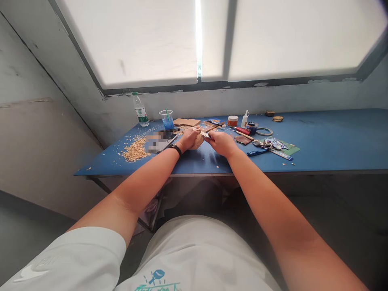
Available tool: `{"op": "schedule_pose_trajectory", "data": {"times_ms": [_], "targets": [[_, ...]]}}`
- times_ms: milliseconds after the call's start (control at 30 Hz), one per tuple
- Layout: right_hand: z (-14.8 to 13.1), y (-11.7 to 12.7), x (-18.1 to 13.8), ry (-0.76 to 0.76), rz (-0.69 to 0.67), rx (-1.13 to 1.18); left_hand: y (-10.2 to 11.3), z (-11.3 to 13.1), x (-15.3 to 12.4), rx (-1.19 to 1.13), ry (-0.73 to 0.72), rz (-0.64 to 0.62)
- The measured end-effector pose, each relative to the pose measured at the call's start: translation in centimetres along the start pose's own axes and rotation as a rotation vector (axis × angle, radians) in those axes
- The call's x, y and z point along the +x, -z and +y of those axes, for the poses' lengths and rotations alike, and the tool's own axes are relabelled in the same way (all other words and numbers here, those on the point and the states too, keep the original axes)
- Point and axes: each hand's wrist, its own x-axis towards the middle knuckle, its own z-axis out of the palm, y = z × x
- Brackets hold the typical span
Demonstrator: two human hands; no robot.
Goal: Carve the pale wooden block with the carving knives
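My left hand (188, 138), with a dark band at the wrist, is closed around a pale piece of wood (203, 133) above the blue table. Below those fingers shows a tan, rounded, rough-looking thing (197, 142); what it is I cannot make out. Close by on the right, my right hand (221, 142) is closed on a thin, light-coloured blade, apparently a carving knife (207, 136), that meets the wood. Its handle is hidden in my fingers. Wood shavings (136, 150) lie heaped left of my hands.
On the blue table (333, 149) stand a water bottle (141, 111), a plastic cup (166, 120), an orange-labelled jar (233, 121) and a white glue bottle (245, 119). A phone-like device (165, 144) lies at left. Keys (261, 144), a tape roll (264, 131) and a ruler (280, 154) are at right.
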Motion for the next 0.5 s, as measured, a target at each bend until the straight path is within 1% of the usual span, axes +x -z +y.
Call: {"op": "schedule_pose_trajectory", "data": {"times_ms": [200,367,500], "targets": [[0.1,0.1,-0.1,-0.014,-0.039,-0.059,0.3,0.8,-0.7,-0.05,-0.023,-0.106],[0.3,-0.1,-0.1,0.019,-0.044,-0.079,0.3,0.6,-1.1,-0.027,-0.059,-0.121],[0.3,-0.1,-0.1,0.012,-0.056,-0.103,0.4,0.2,-1.2,0.017,-0.05,-0.108]]}}
